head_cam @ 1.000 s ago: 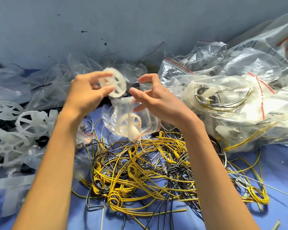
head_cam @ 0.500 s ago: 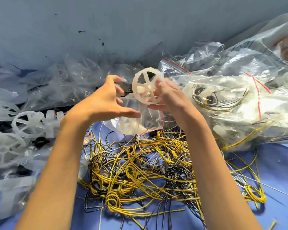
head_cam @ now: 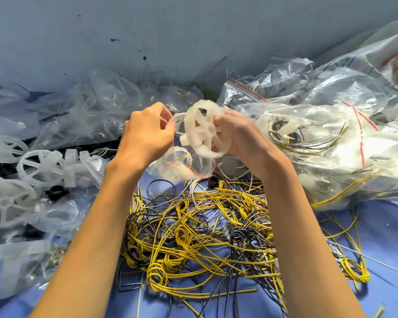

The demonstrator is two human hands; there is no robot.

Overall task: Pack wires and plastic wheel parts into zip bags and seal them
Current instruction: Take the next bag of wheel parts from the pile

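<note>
My right hand grips a white spoked plastic wheel, tilted at the mouth of a clear zip bag. My left hand pinches the bag's left rim, holding it open. Another white wheel lies inside the bag, near its bottom. Below both hands a tangle of yellow, black and grey wires covers the blue cloth.
Loose white wheels and empty clear bags lie at the left. Filled zip bags with red seal strips pile up at the right. A blue-grey wall rises behind. A black ring sits among the left parts.
The wheel passed from my left hand to my right, then tilted down to the bag's mouth. My left hand moved to the bag's rim and pinched it.
</note>
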